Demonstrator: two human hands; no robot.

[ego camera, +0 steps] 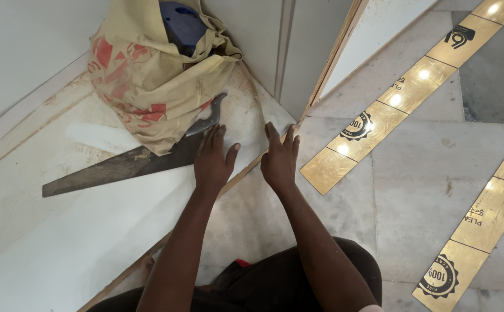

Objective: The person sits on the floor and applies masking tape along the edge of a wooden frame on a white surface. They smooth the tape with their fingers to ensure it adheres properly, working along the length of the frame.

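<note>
Board (90, 242) edge lies under both flat, open hands; saw (125, 164) handle hidden by bag (148, 75).

Saw (125, 164) on board (61, 242), bag (148, 81) behind.

Tan cloth sack (148, 86) with red print holding a blue object (181, 23), shiny gold strips (399, 95) on marble floor (431, 173), leaning white panel (373, 29)

saw handle (208, 118) tucked under sack (148, 75), blue object (181, 23) half buried inside
</note>
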